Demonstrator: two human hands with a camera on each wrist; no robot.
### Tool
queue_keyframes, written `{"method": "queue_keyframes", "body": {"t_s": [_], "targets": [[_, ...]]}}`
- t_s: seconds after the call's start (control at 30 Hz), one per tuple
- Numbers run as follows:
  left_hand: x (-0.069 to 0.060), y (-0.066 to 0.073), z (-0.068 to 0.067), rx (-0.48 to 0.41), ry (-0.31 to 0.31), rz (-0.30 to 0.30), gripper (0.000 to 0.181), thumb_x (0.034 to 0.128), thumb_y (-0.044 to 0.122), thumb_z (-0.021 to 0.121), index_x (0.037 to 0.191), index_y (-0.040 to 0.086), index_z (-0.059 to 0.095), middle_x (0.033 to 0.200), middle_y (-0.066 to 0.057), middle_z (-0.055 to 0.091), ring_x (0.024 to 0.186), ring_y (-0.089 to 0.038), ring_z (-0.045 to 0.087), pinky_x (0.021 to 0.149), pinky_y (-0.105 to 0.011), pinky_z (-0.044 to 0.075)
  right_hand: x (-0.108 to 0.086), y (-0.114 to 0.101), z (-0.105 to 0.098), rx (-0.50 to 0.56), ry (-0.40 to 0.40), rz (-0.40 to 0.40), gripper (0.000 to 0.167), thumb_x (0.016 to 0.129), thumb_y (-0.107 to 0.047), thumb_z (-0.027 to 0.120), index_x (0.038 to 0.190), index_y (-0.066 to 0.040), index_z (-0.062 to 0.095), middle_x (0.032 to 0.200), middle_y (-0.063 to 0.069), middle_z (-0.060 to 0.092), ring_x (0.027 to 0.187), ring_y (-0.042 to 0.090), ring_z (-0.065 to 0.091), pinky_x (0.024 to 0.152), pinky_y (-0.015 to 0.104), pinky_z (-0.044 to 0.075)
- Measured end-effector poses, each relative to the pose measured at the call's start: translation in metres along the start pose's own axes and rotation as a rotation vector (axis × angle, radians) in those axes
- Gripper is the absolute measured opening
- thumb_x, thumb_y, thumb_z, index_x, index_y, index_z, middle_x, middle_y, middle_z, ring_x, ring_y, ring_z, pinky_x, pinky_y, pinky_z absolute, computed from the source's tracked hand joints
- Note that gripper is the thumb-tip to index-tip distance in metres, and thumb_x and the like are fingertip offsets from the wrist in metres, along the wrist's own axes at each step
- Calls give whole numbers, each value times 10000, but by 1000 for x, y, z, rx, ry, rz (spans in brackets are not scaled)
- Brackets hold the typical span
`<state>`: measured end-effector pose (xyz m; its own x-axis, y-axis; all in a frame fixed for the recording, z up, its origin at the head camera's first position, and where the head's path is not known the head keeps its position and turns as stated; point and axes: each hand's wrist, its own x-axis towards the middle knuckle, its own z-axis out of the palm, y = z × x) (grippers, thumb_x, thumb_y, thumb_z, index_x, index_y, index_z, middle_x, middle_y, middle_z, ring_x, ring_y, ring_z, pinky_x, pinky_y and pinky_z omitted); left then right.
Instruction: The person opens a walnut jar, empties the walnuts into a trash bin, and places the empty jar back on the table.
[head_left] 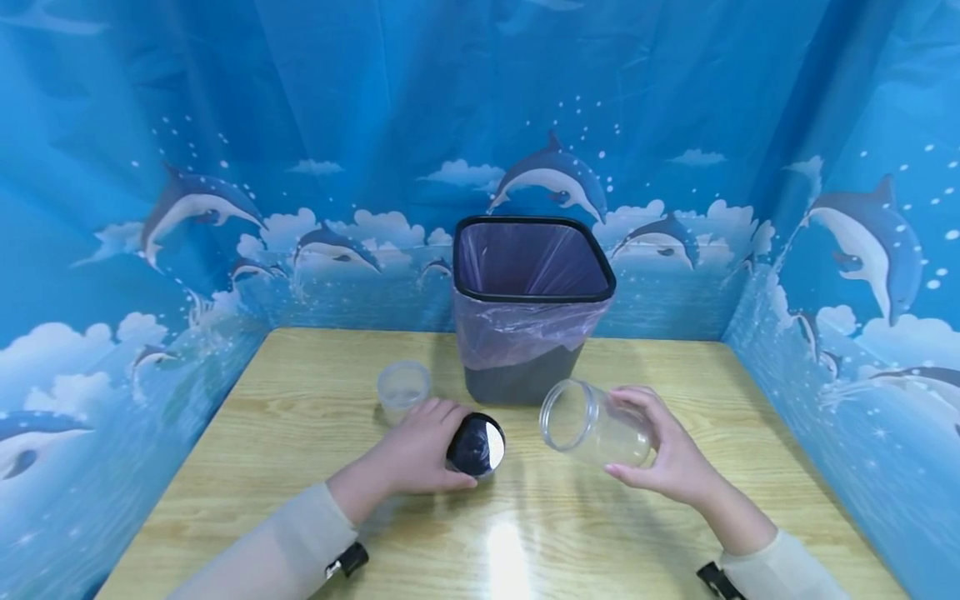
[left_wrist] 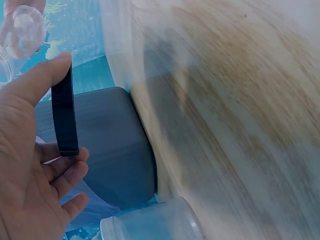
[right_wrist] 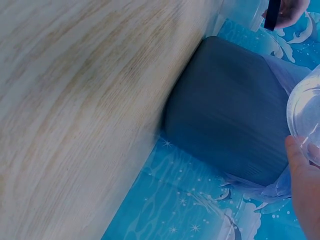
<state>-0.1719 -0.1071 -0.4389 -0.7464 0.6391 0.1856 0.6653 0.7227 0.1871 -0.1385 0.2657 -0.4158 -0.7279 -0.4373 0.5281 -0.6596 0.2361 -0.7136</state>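
A round black jar lid is gripped at its rim between the thumb and fingers of my left hand. The left wrist view shows the lid edge-on, away from the table. In my right hand I hold a clear empty jar, tipped on its side with its open mouth facing left, toward the lid. Its clear round base shows in the right wrist view. Just beyond my left hand, a second clear container stands upright on the table, partly hidden by that hand.
A dark grey bin with a black rim and a translucent purplish liner stands behind both hands at the table's back. The wooden table is enclosed by a blue dolphin-print curtain at the back and sides.
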Motion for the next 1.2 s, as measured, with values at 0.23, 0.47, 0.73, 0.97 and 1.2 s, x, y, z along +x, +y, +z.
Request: {"method": "queue_keyframes", "body": {"t_s": [0.23,0.47,0.73,0.97,1.2], "targets": [[0,4,-5,-2,19,15,978,705,684,778,1416,75,493,1258,-46,573,1179,-224,495,1113,-461,355,0,2,2,-2,0,-4,971,602,129,879,1439,67,390,1383,203,426,1313,154,482,1055,262,420],[1,11,-14,14,45,31,996,712,707,756,1424,62,492,1278,-55,568,1179,-219,495,1108,-445,360,2,0,4,4,0,-15,969,597,126,883,1435,63,400,1394,154,432,1306,177,486,1047,262,427],[2,18,-22,47,38,38,1051,741,771,674,1468,46,448,1336,-74,547,1237,-229,480,1140,-439,322,3,3,7,17,-17,-8,965,603,140,878,1435,65,397,1368,243,416,1311,186,482,1071,263,407],[4,20,-22,59,52,50,1071,765,826,585,1484,47,429,1319,-67,547,1225,-217,485,1151,-426,304,6,3,10,32,-37,-9,949,619,139,869,1435,72,388,1343,313,397,1323,165,480,1101,291,380],[5,23,-26,68,53,42,1078,768,848,545,1495,62,416,1366,-62,526,1263,-217,470,1165,-438,279,6,5,12,38,-36,-21,953,609,148,868,1434,65,397,1373,186,432,1325,134,478,1098,310,386]]}}
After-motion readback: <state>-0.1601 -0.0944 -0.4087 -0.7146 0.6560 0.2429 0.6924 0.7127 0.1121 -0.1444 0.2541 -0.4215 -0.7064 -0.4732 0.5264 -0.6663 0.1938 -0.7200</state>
